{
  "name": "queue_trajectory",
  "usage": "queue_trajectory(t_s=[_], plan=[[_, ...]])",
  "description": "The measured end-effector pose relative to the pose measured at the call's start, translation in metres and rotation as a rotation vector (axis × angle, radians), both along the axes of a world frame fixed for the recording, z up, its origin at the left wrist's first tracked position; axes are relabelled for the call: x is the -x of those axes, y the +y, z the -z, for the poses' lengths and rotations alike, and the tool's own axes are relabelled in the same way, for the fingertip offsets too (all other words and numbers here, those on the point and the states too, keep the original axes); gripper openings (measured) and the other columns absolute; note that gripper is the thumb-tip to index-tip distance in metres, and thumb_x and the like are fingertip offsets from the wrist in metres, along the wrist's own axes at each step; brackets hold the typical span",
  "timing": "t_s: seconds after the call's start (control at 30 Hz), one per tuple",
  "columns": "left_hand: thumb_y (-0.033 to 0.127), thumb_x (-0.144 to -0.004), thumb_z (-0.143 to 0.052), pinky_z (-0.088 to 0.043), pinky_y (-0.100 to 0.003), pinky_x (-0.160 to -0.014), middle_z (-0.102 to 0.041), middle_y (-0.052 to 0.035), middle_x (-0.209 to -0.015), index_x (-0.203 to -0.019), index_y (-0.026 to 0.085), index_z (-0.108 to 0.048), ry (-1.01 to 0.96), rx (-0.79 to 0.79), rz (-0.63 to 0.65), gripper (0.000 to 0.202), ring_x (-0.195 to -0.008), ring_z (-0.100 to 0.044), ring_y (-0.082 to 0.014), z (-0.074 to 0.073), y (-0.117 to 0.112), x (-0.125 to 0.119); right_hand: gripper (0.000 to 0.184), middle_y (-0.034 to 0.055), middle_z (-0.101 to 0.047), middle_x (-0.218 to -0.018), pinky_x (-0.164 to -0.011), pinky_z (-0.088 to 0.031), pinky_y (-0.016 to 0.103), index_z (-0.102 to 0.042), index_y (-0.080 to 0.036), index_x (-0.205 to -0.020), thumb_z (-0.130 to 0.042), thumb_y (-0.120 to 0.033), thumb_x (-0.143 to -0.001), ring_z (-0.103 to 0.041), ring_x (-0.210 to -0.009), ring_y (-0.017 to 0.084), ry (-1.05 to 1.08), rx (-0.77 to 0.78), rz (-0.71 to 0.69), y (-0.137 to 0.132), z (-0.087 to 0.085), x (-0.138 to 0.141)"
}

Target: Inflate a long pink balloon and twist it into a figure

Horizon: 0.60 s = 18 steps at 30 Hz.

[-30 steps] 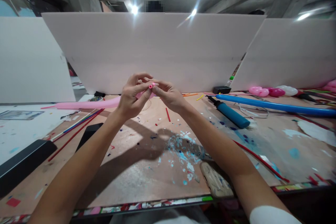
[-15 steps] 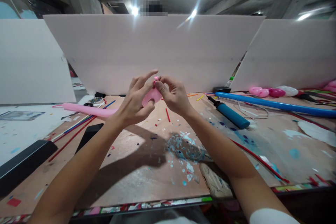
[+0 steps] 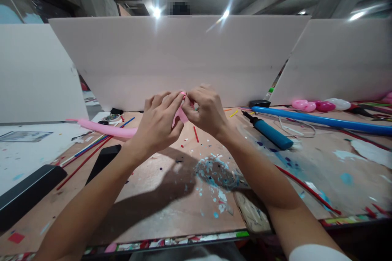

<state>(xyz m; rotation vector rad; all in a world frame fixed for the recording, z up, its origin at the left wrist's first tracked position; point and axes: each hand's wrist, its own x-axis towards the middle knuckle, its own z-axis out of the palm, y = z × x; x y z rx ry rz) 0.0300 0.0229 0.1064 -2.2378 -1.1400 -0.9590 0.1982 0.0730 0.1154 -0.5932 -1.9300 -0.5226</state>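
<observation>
A long pink balloon (image 3: 107,128) stretches left from behind my left wrist, its thin tip uninflated. My left hand (image 3: 162,118) is closed around the balloon's other end, fingertips pressed at a small pink knob above. My right hand (image 3: 206,110) pinches the same spot with thumb and forefinger, the other fingers curled. Between the two hands a rounded pink part of the balloon shows, partly covered by the fingers. Both hands are raised over the table, fingertips touching or nearly so.
On the right lie a blue hand pump (image 3: 272,133), a long blue balloon (image 3: 321,121) and pink and white balloon bubbles (image 3: 324,106). Thin uninflated balloons (image 3: 84,166) and black boxes (image 3: 30,189) lie left. A phone (image 3: 252,212) rests near the front edge. White boards (image 3: 180,57) stand behind.
My left fingers have folded down over the balloon, the forefinger no longer raised. My right hand has turned slightly, and less of the pink bubble shows. The balloon's tail has shifted a little right.
</observation>
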Motion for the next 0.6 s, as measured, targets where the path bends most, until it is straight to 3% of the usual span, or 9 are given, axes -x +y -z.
queue_trajectory(t_s=[0.17, 0.4, 0.6], plan=[[0.021, -0.087, -0.045, -0.033, -0.047, -0.112, -0.054, -0.0149, -0.144, -0.147, 0.014, -0.043, -0.053, 0.04, 0.039, 0.06, -0.135, -0.044, -0.0313, 0.002, 0.003, -0.002, 0.028, 0.0038, -0.061, -0.07, -0.078, -0.036, 0.033, -0.06, -0.018, -0.078, -0.046, -0.028, -0.1, -0.05, -0.069, 0.017, 0.038, 0.051, 0.018, -0.005, -0.003, 0.0], [0.021, -0.087, -0.045, -0.024, -0.048, -0.12, -0.031, -0.0117, -0.162, -0.153, 0.018, -0.033, -0.063, 0.0, 0.102, 0.068, -0.146, -0.032, -0.0307, 0.006, 0.007, -0.002, 0.022, 0.0045, -0.071, -0.084, -0.07, -0.039, 0.029, -0.07, -0.018, -0.097, -0.054, -0.034, -0.098, -0.058, -0.071, 0.015, 0.11, 0.223, -0.075, -0.01, -0.007, -0.006], [0.019, -0.086, -0.043, -0.027, -0.045, -0.119, -0.031, -0.0126, -0.163, -0.153, 0.014, -0.033, -0.047, -0.01, 0.101, 0.068, -0.146, -0.033, -0.029, 0.006, 0.004, -0.005, 0.021, 0.0025, -0.063, -0.07, -0.067, -0.038, 0.029, -0.064, -0.018, -0.079, -0.053, -0.026, -0.094, -0.053, -0.066, 0.014, 0.157, 0.188, -0.121, -0.012, -0.007, -0.002]])
